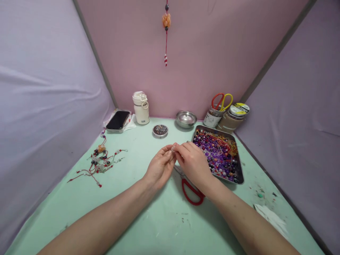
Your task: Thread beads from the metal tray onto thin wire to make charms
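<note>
Clear beads (173, 149) are held by left hand (159, 165) and right hand (196, 164), fingertips (176, 145) nearly closed, above the pale green table (143, 226); pink wall (127, 46) behind, wrinkled purplish cloth (45, 88) beside.

Light: even, moderate | Shadows: soft, under forearms | Edges: wide-angle stretch | Hands: slightly soft detail

Bead tray (241, 169) at right — bowl (186, 119) behind it, to its left — phone (118, 120) far left, beside bottle (141, 110)
</note>
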Motion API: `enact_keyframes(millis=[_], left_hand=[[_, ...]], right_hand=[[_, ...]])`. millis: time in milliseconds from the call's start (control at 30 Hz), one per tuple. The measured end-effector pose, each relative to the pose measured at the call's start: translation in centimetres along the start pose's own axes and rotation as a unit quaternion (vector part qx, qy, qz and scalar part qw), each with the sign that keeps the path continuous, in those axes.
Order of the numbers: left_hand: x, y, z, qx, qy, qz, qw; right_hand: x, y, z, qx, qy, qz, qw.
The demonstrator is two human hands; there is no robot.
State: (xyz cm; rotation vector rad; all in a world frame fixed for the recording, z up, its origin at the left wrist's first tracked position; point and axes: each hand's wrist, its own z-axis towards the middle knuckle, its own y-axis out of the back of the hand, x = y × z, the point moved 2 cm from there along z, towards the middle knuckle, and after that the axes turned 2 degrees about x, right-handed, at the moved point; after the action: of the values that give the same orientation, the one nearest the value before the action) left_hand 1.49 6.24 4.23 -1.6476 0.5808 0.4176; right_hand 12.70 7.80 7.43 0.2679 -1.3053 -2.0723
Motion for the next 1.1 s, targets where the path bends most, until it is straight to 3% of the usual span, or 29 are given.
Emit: enact_keyframes(millis=[467, 767, 1100], left_hand=[[0.2, 0.1, -0.1, -0.018, 0.0, 0.022, 1.0], [-1.9, 0.1, 0.2, -0.107, 0.011, 0.02, 0.994], [-2.3, -0.2, 0.2, -0.104, 0.006, 0.021, 0.994]], right_hand=[[0.2, -0.1, 0.0, 0.017, 0.014, -0.013, 1.0], [-1.4, 0.3, 0.3, 0.0, -0.003, 0.08, 0.997], [-1.9, 0.2, 0.3, 0.06, -0.057, 0.181, 0.98]])
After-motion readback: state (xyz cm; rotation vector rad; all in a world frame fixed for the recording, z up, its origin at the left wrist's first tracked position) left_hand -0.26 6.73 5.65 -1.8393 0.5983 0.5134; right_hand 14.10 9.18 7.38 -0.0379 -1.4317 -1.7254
